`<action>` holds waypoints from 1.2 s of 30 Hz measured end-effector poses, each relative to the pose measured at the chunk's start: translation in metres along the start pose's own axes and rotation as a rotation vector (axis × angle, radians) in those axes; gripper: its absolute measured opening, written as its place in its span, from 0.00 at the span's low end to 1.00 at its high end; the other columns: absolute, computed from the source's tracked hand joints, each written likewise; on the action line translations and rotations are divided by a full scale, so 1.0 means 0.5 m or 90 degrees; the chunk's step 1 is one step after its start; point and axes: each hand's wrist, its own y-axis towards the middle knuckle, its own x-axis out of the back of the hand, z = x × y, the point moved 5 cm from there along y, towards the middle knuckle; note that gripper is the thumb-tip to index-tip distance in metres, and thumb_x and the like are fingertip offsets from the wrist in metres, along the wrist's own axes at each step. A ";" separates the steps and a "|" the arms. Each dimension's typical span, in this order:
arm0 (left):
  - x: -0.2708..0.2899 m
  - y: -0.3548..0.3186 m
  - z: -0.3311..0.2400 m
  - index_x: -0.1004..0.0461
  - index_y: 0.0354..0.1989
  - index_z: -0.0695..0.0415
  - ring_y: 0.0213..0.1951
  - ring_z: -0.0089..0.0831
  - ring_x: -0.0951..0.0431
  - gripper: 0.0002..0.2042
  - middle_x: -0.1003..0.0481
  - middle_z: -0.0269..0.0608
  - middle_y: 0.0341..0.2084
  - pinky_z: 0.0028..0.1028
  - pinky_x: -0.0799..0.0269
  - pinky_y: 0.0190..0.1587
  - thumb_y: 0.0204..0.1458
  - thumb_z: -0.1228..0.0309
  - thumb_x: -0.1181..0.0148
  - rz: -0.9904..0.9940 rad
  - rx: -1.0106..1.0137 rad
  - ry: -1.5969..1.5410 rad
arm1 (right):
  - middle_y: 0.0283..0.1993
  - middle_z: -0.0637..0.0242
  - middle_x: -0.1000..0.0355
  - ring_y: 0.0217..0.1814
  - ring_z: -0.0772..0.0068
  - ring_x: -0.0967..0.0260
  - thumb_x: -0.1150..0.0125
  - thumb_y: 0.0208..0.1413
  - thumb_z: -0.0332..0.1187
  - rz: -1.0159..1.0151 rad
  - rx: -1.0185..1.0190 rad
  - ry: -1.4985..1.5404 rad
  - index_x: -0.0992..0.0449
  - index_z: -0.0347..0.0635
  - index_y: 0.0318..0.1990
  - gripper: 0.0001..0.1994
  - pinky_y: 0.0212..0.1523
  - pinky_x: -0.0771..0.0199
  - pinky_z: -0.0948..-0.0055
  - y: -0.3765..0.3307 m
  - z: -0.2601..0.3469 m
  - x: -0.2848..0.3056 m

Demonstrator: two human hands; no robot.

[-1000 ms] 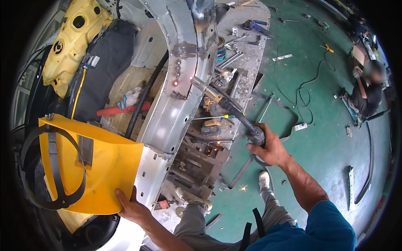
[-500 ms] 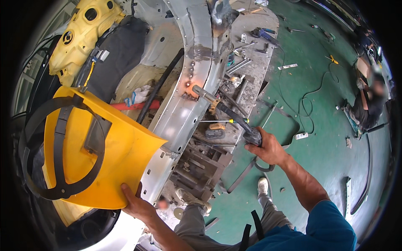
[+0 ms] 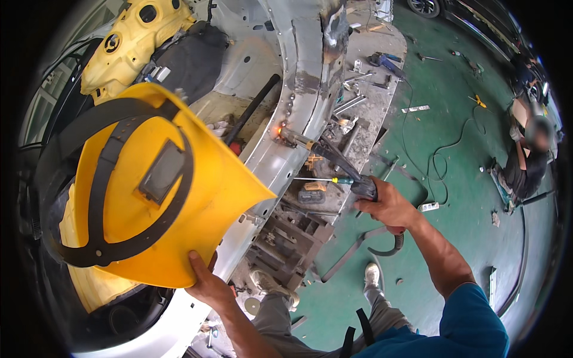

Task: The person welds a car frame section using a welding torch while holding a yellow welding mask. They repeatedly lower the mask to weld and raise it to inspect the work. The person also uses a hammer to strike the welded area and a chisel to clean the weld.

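My left hand [image 3: 209, 285] pinches the lower edge of a yellow welding mask [image 3: 218, 215], its inner side with black headband straps and a dark window facing me. The mask hangs tilted over the car body at left. My right hand [image 3: 387, 206] is closed around the handle of a welding torch [image 3: 334, 158]. The torch nozzle points at the grey metal sill [image 3: 265, 173] of the car body and touches or nearly touches it. A small orange glow [image 3: 279, 130] shows on the metal at its tip. Several dark weld spots run in a row above it.
A workbench [image 3: 382, 48] with scattered tools lies right of the sill. On it are a screwdriver [image 3: 325, 179] and a blue angle grinder [image 3: 385, 61]. A cable [image 3: 439, 161] winds over the green floor. Another person [image 3: 528, 161] sits at far right.
The mask has moved right and slightly up, nearer the sill. The torch nozzle sits a little lower on the sill, and the orange glow is smaller. The view has shifted slightly.
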 end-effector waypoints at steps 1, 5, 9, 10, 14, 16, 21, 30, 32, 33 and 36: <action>-0.006 -0.005 -0.001 0.34 0.60 0.70 0.47 0.41 0.18 0.23 0.26 0.55 0.51 0.37 0.14 0.43 0.65 0.65 0.42 0.010 0.003 -0.012 | 0.34 0.52 0.23 0.36 0.55 0.25 0.29 0.53 0.39 0.000 0.003 -0.006 0.27 0.34 0.45 0.20 0.42 0.26 0.59 -0.001 0.005 0.002; -0.037 -0.040 0.005 0.34 0.59 0.72 0.45 0.39 0.18 0.21 0.26 0.54 0.50 0.35 0.14 0.41 0.66 0.67 0.44 0.068 0.027 -0.049 | 0.28 0.70 0.30 0.24 0.79 0.34 0.30 0.54 0.33 -0.017 0.054 0.010 0.28 0.37 0.44 0.15 0.25 0.32 0.73 -0.004 0.023 0.008; -0.077 -0.088 0.006 0.32 0.59 0.68 0.45 0.36 0.19 0.17 0.25 0.48 0.48 0.33 0.15 0.41 0.66 0.72 0.45 0.190 -0.096 0.045 | 0.32 0.56 0.25 0.30 0.60 0.27 0.31 0.54 0.37 -0.009 0.017 -0.056 0.26 0.35 0.46 0.17 0.34 0.27 0.64 -0.005 0.023 0.009; -0.082 -0.101 0.005 0.32 0.58 0.67 0.44 0.35 0.19 0.16 0.24 0.47 0.47 0.32 0.16 0.41 0.65 0.73 0.44 0.211 -0.142 0.080 | 0.34 0.50 0.23 0.34 0.51 0.24 0.32 0.53 0.39 -0.012 -0.020 -0.110 0.26 0.34 0.47 0.20 0.39 0.25 0.59 -0.007 0.021 0.012; -0.107 -0.127 -0.003 0.29 0.55 0.66 0.41 0.30 0.21 0.13 0.22 0.41 0.43 0.29 0.20 0.41 0.63 0.77 0.44 0.281 -0.244 0.045 | 0.34 0.60 0.22 0.29 0.66 0.24 0.37 0.56 0.35 0.008 0.162 -0.043 0.23 0.37 0.49 0.16 0.32 0.25 0.67 -0.028 0.069 0.017; -0.116 -0.132 -0.016 0.28 0.54 0.65 0.41 0.30 0.21 0.13 0.21 0.41 0.43 0.29 0.21 0.42 0.62 0.78 0.44 0.279 -0.294 0.081 | 0.34 0.63 0.23 0.30 0.69 0.25 0.38 0.57 0.34 0.052 -0.029 0.000 0.23 0.37 0.48 0.14 0.32 0.25 0.68 -0.038 0.050 0.018; -0.122 -0.147 0.005 0.30 0.57 0.65 0.45 0.32 0.19 0.15 0.23 0.44 0.47 0.32 0.16 0.43 0.65 0.74 0.43 0.223 0.044 -0.100 | 0.37 0.61 0.22 0.37 0.67 0.24 0.37 0.58 0.36 0.024 0.133 -0.035 0.22 0.37 0.49 0.15 0.38 0.23 0.65 -0.037 0.083 0.015; -0.076 -0.091 0.008 0.31 0.58 0.68 0.46 0.36 0.19 0.18 0.25 0.49 0.48 0.36 0.13 0.39 0.65 0.71 0.42 0.183 -0.018 -0.037 | 0.32 0.61 0.24 0.33 0.67 0.27 0.32 0.56 0.37 0.037 -0.012 0.009 0.27 0.36 0.50 0.19 0.38 0.26 0.65 -0.047 0.042 0.022; -0.047 -0.056 0.002 0.31 0.59 0.68 0.47 0.37 0.19 0.19 0.25 0.50 0.50 0.37 0.13 0.40 0.65 0.68 0.43 0.138 0.028 -0.075 | 0.30 0.63 0.27 0.32 0.72 0.30 0.30 0.55 0.36 -0.012 0.012 0.071 0.28 0.33 0.46 0.19 0.37 0.28 0.66 -0.071 0.033 0.035; -0.028 -0.036 -0.001 0.32 0.60 0.68 0.47 0.37 0.19 0.20 0.25 0.51 0.51 0.37 0.13 0.41 0.65 0.66 0.43 0.102 0.042 -0.052 | 0.30 0.63 0.27 0.32 0.72 0.30 0.30 0.55 0.36 -0.033 0.018 0.064 0.28 0.33 0.47 0.19 0.37 0.28 0.66 -0.083 0.025 0.039; 0.022 0.005 -0.006 0.32 0.61 0.68 0.48 0.40 0.19 0.24 0.26 0.53 0.52 0.37 0.14 0.43 0.64 0.62 0.41 0.000 0.027 -0.013 | 0.31 0.62 0.27 0.32 0.72 0.31 0.29 0.54 0.36 -0.091 0.024 0.061 0.28 0.33 0.50 0.21 0.38 0.27 0.66 -0.112 -0.009 0.045</action>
